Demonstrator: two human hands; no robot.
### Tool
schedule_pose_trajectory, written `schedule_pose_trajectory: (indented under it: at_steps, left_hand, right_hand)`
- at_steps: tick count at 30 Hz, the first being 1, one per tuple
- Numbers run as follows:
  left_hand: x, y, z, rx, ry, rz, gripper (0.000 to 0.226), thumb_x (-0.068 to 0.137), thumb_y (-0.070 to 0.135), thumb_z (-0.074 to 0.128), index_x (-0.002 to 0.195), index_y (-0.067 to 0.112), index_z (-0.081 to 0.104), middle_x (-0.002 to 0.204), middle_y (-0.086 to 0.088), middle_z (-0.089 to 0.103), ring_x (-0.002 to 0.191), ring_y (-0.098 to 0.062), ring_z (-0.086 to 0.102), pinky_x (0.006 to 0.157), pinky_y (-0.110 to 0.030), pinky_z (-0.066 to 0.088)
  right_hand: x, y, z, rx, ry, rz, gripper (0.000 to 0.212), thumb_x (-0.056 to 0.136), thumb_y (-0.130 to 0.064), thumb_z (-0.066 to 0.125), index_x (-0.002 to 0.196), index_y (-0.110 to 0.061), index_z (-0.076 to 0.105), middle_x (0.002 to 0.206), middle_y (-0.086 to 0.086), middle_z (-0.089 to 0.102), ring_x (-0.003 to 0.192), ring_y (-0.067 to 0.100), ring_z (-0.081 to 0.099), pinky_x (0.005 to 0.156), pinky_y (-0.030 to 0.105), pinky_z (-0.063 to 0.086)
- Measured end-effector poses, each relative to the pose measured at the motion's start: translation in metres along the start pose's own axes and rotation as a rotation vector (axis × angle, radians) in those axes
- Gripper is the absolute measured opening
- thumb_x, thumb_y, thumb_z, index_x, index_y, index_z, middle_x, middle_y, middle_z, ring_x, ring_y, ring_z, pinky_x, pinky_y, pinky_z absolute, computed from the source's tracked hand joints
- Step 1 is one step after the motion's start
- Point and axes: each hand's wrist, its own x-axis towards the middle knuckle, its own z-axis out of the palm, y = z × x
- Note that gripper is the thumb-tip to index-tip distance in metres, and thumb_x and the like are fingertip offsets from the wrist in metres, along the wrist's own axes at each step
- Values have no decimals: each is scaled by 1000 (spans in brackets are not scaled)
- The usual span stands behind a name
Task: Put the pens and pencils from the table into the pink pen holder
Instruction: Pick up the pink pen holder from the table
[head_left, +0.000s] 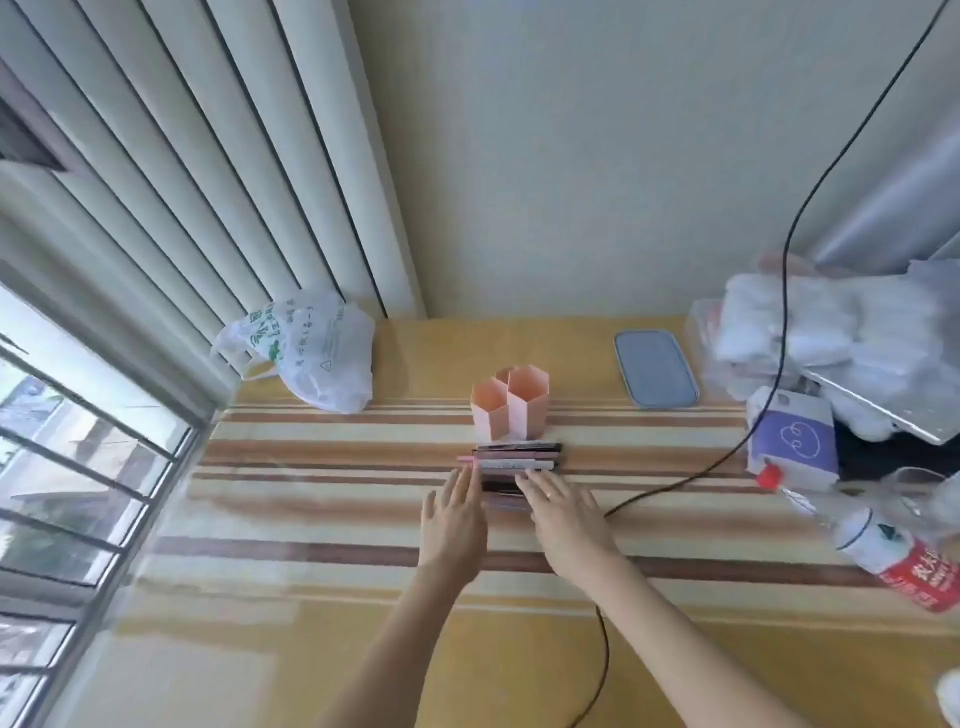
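Both hands, left hand (453, 519) and right hand (563, 514), lay flat and open, gripping nothing, at mid-frame on the row of pens and pencils (517, 457) below the pink hexagonal plastic pen holder (510, 402) on the striped worktop (311, 519).

No legible text on anything.

We see two bare forearms, no sleeves. Left hand (453, 525): no jewellery visible. Right hand (567, 522): thin pale ring at base of one finger.
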Motion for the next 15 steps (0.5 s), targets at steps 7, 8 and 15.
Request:
schedule_pose_trajectory:
  at_steps: [7, 8, 15]
  left_hand:
    - [37, 4, 65, -6, 208, 106, 53, 97, 34, 23, 146, 13, 23, 152, -1, 21, 141, -18, 5, 106, -54, 4]
    - [40, 3, 67, -7, 237, 112, 52, 98, 34, 20, 146, 15, 21, 153, 0, 18, 141, -17, 3, 106, -55, 2]
    - [40, -6, 95, -81, 401, 165, 51, 99, 35, 19, 146, 18, 21, 153, 2, 18, 141, -12, 4, 108, -51, 1]
  right_hand:
    - [48, -3, 57, -43, 294, 114, 60, 100, -41, 3, 143, -14, 36, 147, -3, 37, 137, 17, 35, 107, 46, 17]
    - [53, -2, 60, -26, 297, 138, 63, 99, -41, -1, 142, -15, 37, 148, -3, 37, 138, 17, 34, 107, 46, 17]
    - [59, 4, 104, -49, 515, 107, 56, 100, -38, 9, 143, -20, 39, 148, -4, 41, 139, 14, 33, 108, 46, 23]
